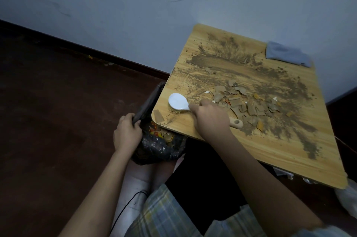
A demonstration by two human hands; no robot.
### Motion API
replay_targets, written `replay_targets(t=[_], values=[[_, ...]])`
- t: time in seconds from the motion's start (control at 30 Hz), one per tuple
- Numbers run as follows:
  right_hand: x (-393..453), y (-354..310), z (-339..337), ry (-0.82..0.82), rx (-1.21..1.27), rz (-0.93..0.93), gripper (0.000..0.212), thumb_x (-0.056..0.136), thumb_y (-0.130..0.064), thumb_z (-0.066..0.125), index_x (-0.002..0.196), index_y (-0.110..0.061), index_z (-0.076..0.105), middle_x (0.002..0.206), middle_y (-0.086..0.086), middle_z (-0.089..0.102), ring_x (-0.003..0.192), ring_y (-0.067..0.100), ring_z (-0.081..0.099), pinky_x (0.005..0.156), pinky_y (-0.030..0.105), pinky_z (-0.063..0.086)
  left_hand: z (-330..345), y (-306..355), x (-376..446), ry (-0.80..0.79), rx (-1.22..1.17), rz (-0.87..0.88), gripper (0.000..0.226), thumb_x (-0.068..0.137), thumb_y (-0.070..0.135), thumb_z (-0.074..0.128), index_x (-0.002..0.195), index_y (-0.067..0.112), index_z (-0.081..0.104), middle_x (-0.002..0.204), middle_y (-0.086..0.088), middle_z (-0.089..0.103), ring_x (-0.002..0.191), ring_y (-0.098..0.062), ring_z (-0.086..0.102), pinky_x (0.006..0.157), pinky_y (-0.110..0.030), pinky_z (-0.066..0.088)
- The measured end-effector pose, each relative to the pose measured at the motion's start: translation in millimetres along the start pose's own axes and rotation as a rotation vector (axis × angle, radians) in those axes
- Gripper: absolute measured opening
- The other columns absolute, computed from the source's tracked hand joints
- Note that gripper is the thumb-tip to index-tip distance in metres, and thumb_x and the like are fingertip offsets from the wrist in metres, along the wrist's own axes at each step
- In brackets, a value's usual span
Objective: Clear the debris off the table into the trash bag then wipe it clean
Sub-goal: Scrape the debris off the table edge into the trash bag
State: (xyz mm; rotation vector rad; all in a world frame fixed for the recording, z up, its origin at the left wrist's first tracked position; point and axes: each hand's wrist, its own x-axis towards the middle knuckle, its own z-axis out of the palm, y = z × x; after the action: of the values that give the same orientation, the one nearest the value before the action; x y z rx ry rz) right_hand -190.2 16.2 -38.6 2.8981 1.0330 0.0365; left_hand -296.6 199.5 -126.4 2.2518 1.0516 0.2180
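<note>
**Head view: brush at the table edge**

Left hand (pixel 126 132) grips the bag (pixel 154 146) rim below the table (pixel 280 159); right hand (pixel 210 118) clasps the brush (pixel 178 101) – debris (pixel 245 103) scattered mid-table, cloth (pixel 286 54) at the far corner.

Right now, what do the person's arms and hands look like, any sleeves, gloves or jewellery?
Both arms are bare from the lower frame edge to the wrist, with no sleeves in view. The left hand and right hand wear no gloves, and no rings, watch or bracelets show. Plaid fabric in pale blue, yellow and white covers the lap below them.
</note>
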Motion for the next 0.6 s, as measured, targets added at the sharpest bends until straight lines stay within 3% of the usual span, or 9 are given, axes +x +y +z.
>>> replay_targets(t=[0.2,0.43,0.6], values=[[14.1,-24.5,-0.2,-0.027,-0.022,-0.076,0.026,0.097,-0.015,0.049,0.120,-0.020,0.060,0.105,0.006,0.054,0.091,0.026,0.057,0.062,0.031,0.035,-1.4,-4.0,0.2,0.020,0.002,-0.011,0.015,0.093,0.017,0.052,0.106,0.016,0.059,0.106,-0.007,0.055,0.096,-0.036,0.057,0.073,-0.037,0.035],[7.9,-39.5,3.5,-0.035,-0.014,-0.156,0.026,0.095,-0.017,0.053,0.121,-0.020,0.060,0.100,0.006,0.054,0.072,0.022,0.040,0.058,0.029,0.033,-2.9,-14.1,1.4,0.043,-0.011,-0.028,0.017,0.092,0.017,0.052,0.108,0.017,0.059,0.107,-0.007,0.056,0.097,-0.034,0.057,0.072,-0.034,0.030],[3.8,-41.9,4.9,-0.040,0.005,-0.199,0.027,0.096,-0.026,0.054,0.122,-0.022,0.059,0.097,0.005,0.052,0.070,0.021,0.038,0.055,0.030,0.029,-3.5,-16.5,1.3,0.037,-0.013,-0.033,0.016,0.092,0.017,0.052,0.107,0.017,0.059,0.107,-0.007,0.056,0.098,-0.035,0.057,0.074,-0.036,0.035]])
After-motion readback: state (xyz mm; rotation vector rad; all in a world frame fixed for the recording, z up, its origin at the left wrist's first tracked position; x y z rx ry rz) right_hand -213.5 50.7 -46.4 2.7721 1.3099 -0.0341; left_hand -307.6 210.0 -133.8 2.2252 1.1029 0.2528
